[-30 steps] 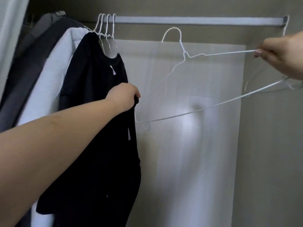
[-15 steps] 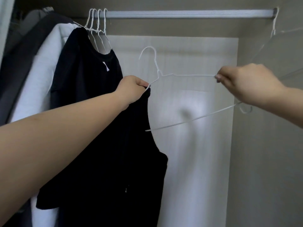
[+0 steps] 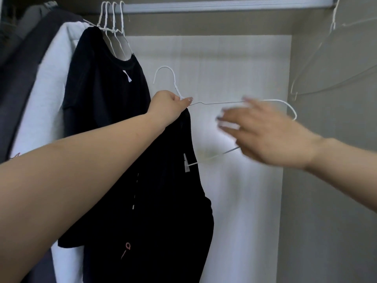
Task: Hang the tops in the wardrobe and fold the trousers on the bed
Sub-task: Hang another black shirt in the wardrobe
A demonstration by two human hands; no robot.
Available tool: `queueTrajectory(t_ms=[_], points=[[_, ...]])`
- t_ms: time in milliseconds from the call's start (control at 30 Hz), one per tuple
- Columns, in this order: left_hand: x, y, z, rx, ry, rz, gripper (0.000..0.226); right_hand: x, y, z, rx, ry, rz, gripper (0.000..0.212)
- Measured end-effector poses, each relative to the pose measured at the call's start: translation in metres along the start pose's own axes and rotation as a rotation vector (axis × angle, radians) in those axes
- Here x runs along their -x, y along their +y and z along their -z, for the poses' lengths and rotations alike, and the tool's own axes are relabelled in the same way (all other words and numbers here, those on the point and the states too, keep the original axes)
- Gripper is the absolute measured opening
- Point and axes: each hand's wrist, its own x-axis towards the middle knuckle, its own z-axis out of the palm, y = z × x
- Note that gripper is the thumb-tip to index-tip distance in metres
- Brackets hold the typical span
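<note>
From the head camera, the step in hand seems to be the hanging of one more top: the left hand (image 3: 170, 106) pinches the neck of a white wire hanger (image 3: 220, 103), just under its hook, and the same grip holds the upper edge of a black top (image 3: 163, 197), which hangs down from the fist in front of the wardrobe's pale back panel (image 3: 234, 68). So the top is in the air, below the rail (image 3: 224, 6) and not yet on it. The right hand (image 3: 263, 133) is blurred; its fingers look spread and straight, close by the hanger's far shoulder, and I see nothing held in them.

I judge that the next move asks the right hand to take the cloth and thread the hanger's shoulders through the neck opening, and after that to lift the hook to the rail. The free part of the rail is to the right of the hung clothes.

The hanger is thin and stiff, with a small notch in its top wire. The black top is soft, limp and matt, with a white label (image 3: 186, 166) near the hanger's lower bar. On the left end of the rail hang a second black top (image 3: 106, 82), a white garment (image 3: 47, 94) and a dark grey one (image 3: 20, 68), on similar wire hooks. At the right end hangs an empty hanger (image 3: 334, 23), faint and partly blurred.
</note>
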Motion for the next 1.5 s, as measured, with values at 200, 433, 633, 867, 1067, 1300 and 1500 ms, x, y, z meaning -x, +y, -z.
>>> queueTrajectory(t_ms=[200,433,633,867,1067,1300,1500], points=[[0.009,-0.001,-0.008,-0.071,-0.047,-0.025,0.052,0.009,-0.098,-0.037,-0.469,-0.414,-0.013,0.060],[0.011,-0.002,0.000,-0.194,-0.046,-0.054,0.048,0.022,-0.135,-0.065,-0.828,-0.822,-0.237,0.042],[0.016,-0.041,0.019,-0.220,-0.008,0.010,0.044,0.046,-0.071,-0.065,-0.739,-0.804,-0.315,0.046],[0.029,-0.085,0.017,-0.425,-0.082,-0.041,0.034,0.061,-0.013,-0.052,-0.503,-0.785,-0.286,0.043],[0.023,-0.092,0.012,-0.436,-0.020,-0.009,0.035,0.061,0.002,-0.041,-0.356,-0.721,-0.078,0.053],[0.024,-0.105,0.009,-0.279,0.024,0.106,0.039,0.063,0.009,-0.035,-0.309,-0.664,0.053,0.059],[0.025,-0.105,0.012,-0.174,0.015,0.173,0.036,0.063,0.011,-0.031,-0.306,-0.666,0.077,0.055]])
